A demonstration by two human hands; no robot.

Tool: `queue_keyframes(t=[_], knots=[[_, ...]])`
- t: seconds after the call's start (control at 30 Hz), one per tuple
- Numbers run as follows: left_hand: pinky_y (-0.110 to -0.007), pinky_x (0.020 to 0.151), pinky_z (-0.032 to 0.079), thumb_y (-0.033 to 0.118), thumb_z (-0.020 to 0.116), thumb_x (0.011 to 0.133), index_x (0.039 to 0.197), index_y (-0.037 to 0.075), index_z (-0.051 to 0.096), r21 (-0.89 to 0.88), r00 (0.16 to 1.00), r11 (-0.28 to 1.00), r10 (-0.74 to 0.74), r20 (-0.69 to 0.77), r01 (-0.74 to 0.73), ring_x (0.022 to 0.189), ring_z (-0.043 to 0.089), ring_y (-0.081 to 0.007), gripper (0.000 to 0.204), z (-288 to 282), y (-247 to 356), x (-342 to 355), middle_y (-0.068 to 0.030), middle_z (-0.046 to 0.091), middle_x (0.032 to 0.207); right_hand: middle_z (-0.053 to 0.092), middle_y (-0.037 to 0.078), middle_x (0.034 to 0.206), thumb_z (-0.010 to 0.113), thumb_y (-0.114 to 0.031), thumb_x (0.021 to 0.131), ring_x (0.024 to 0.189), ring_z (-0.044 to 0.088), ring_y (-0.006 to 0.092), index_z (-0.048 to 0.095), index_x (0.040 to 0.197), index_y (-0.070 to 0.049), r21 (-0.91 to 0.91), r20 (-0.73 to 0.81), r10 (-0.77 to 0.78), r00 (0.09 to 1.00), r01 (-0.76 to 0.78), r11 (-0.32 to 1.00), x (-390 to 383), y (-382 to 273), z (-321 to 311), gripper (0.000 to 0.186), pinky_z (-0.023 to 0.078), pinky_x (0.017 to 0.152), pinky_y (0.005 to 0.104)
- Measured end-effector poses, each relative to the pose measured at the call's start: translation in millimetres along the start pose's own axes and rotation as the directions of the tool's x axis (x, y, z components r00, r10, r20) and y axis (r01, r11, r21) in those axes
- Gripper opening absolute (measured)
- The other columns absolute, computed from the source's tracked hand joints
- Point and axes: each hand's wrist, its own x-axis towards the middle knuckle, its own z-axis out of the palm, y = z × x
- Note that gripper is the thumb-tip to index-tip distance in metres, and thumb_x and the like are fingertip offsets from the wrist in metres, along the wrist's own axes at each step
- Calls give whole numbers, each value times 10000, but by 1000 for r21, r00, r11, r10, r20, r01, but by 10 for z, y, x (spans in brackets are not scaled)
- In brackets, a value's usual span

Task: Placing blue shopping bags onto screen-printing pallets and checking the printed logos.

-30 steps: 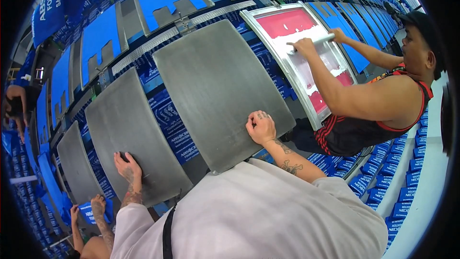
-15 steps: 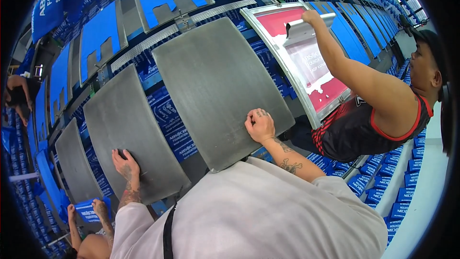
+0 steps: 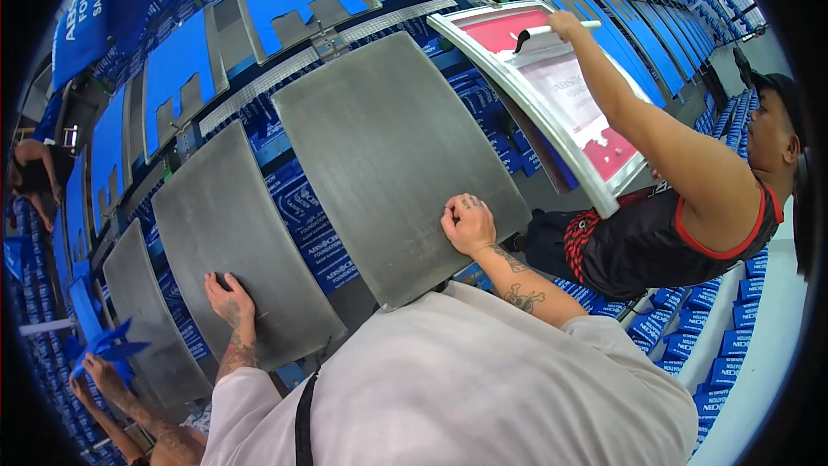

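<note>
My left hand (image 3: 229, 300) lies on a grey board (image 3: 216, 198), its fingers loosely stretched and holding nothing. On the larger grey board (image 3: 388, 155) in front of me, my right hand (image 3: 469, 224) rests near the lower right edge with the fingers curled in. Nothing shows in that fist. Both boards have bare, flat surfaces. To my right, a co-worker's hand (image 3: 567, 28) grips a squeegee (image 3: 539, 33) over a white-framed printing screen (image 3: 552, 134) with red borders. The screen's near end is tilted up.
At lower left another person's hands (image 3: 102, 373) hold a blue cloth piece (image 3: 112, 347) beside a third grey board (image 3: 142, 311). Boards with blue cut cloth (image 3: 302, 0) line the far side. Printed blue pieces (image 3: 297, 207) lie in rows below the boards and at right.
The co-worker's printing screen has lifted at its near end. At lower left the other person's hands and blue cloth have moved left. My own hands have barely moved.
</note>
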Motion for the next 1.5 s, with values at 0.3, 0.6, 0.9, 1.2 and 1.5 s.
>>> queue_keyframes(t=[0.3,0.6,0.9,1.2,1.5], knots=[[-476,1136,385,327,564,1015,1355,-16,563,3,1000,1000,15,-1,-15,1369,480,-372,483,-8,0,-3,-200,522,1475,599,56,769,672,-128,828,774,616,288,615,850,-115,4,-142,-85,986,86,996,6,14,30,63,480,732,425],[-473,1126,396,310,580,1006,1340,-18,571,-4,999,1000,24,-21,-24,1354,496,-377,468,-6,-7,-2,-202,535,1461,592,58,763,680,-127,826,769,614,287,614,852,-113,4,-132,-76,988,78,997,7,17,34,72,482,729,426],[-477,1119,405,316,579,1005,1332,-26,575,7,999,999,41,-31,-41,1344,503,-384,474,-1,-24,11,-213,541,1448,635,64,877,658,-171,854,901,635,283,612,880,-110,-14,6,15,1000,-15,1000,8,5,5,81,503,834,436],[-477,1116,407,317,570,1013,1331,-29,577,17,997,998,59,-51,-58,1333,512,-383,470,19,-27,-12,-218,557,1426,629,54,856,663,-180,859,893,635,280,611,870,-114,40,-42,-3,999,5,999,-25,26,-18,85,490,827,435],[-475,1126,405,342,545,1023,1347,-78,575,-14,997,998,65,36,-64,1329,517,-418,532,104,-151,237,-278,567,1413,662,62,808,645,-215,904,857,651,288,636,917,-94,239,-113,-19,993,46,970,-111,82,-135,122,495,790,435]])
